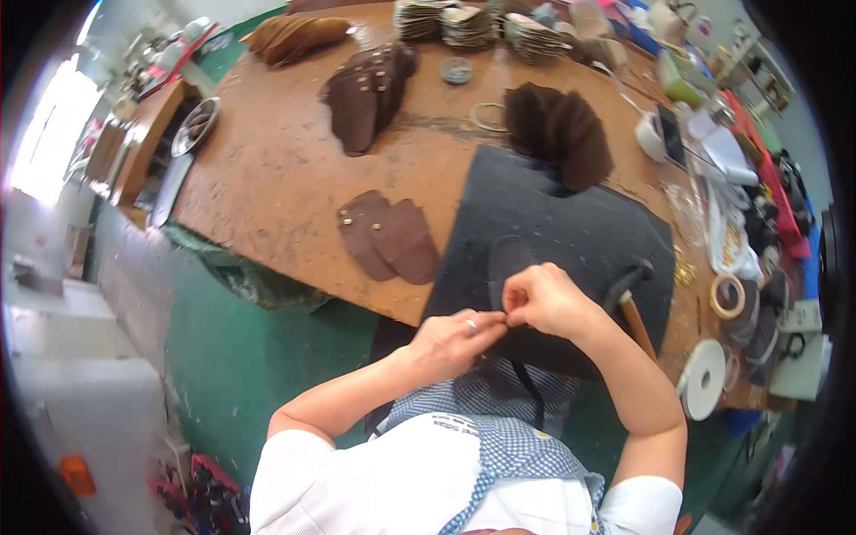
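Observation:
Over the black mat (562, 214), my two hands meet at the fingertips. My right hand (548, 301) is closed in a pinch at the tips of my left fingers. The fingers of my left hand (456, 343), one with a ring, are pressed together; what the two hands grip is too small and covered to make out. A dark leather piece (511, 257) with a rounded end lies on the mat just beyond my right hand, its near end hidden. To the right rests a hammer (635, 323) with a wooden handle.
Two brown leather pieces with metal studs (392, 236) lie left of the mat. Farther off are a studded brown stack (361, 98), a fanned dark stack (562, 134) and a small round container (456, 70). On the right are gold-coloured bits (684, 271), a tape roll (728, 296) and a white reel (702, 380).

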Motion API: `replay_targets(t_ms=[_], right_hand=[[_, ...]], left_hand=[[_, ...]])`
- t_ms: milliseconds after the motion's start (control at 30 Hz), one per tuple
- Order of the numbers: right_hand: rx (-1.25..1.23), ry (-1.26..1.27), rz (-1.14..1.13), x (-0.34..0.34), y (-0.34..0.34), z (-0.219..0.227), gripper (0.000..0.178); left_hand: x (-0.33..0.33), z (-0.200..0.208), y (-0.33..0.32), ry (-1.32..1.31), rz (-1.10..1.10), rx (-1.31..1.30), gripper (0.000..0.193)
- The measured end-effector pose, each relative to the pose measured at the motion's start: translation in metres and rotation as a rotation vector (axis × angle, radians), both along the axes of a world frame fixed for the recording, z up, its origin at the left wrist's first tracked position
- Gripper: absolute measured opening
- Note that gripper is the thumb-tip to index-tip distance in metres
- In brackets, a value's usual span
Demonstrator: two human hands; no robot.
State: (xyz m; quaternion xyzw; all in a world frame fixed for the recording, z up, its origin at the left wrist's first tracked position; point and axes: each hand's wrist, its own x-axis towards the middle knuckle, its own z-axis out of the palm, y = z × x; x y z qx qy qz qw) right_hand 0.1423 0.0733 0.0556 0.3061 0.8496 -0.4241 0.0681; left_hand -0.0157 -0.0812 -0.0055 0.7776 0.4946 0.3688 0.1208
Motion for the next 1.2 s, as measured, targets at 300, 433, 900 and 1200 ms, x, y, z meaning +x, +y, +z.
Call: replay_targets(t_ms=[300, 433, 900, 1200], right_hand=[[0.013, 0.578, -0.482, 0.057, -0.051, -0.011, 0.015], [0.036, 0.614, -0.603, 0.083, -0.058, -0.013, 0.013], [-0.247, 0.674, -0.652, 0.063, -0.036, -0.005, 0.021], [-0.003, 0.375, -0.6, 0.023, 0.014, -0.026, 0.027]], left_hand=[[-0.001, 0.021, -0.011, 0.282, 0.029, -0.054, 0.042], [-0.005, 0.003, -0.022, 0.167, -0.109, 0.107, 0.034], [0.015, 0.046, 0.023, -0.962, 0.373, -0.536, 0.011], [-0.016, 0.02, 0.049, -0.992, 0.494, -0.446, 0.015]])
